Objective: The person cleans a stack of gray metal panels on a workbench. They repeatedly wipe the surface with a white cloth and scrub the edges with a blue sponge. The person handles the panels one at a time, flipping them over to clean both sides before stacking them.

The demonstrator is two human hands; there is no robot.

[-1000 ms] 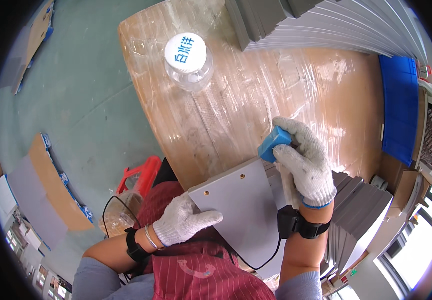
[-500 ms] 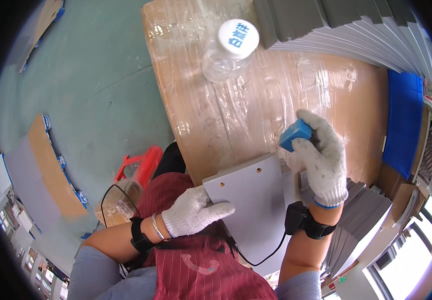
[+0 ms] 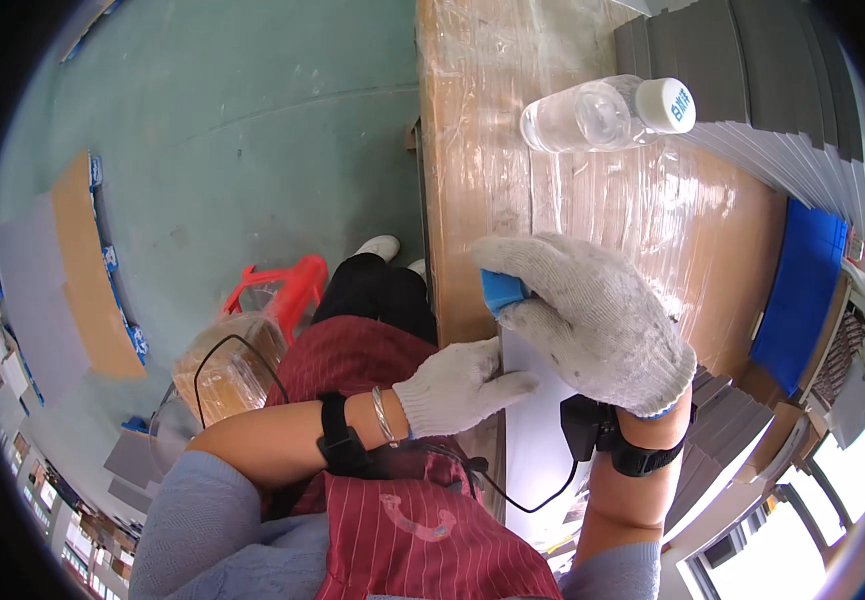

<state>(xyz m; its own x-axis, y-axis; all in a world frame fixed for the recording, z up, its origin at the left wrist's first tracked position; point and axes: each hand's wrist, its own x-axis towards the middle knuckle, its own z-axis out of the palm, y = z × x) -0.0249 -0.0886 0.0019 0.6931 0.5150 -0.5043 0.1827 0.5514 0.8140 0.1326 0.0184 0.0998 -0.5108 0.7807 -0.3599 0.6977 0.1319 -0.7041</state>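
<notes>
At near table edge: 1 panel [image 3: 535,440], pale grey, below the right hand and right of the left hand; upper part covered by the right glove.
Right hand [image 3: 592,325]: white knit glove, thumb and fingers clamped on 1 blue block [image 3: 501,290].
Blue block: at the right hand's fingertips, pointing left, beyond the left hand and by the panel's far end; contact with panel, can't tell.
Left hand [image 3: 462,387]: white glove, clamped on the panel's left edge, thumb over its face; fingers underneath hidden.
2 hands: near each other, gap between left thumb and right glove.
Wrists: 1 black strap each; silver bangle [image 3: 382,413] on left.
Bottle [image 3: 592,115]: clear, white cap, on the film-wrapped table [image 3: 472,200], well beyond both hands.
Grey boards [image 3: 752,75]: stacked, right of bottle.
Blue panel-like item [image 3: 800,290]: far right.
Red stool [image 3: 297,285]: on floor, left of the person's legs.
</notes>
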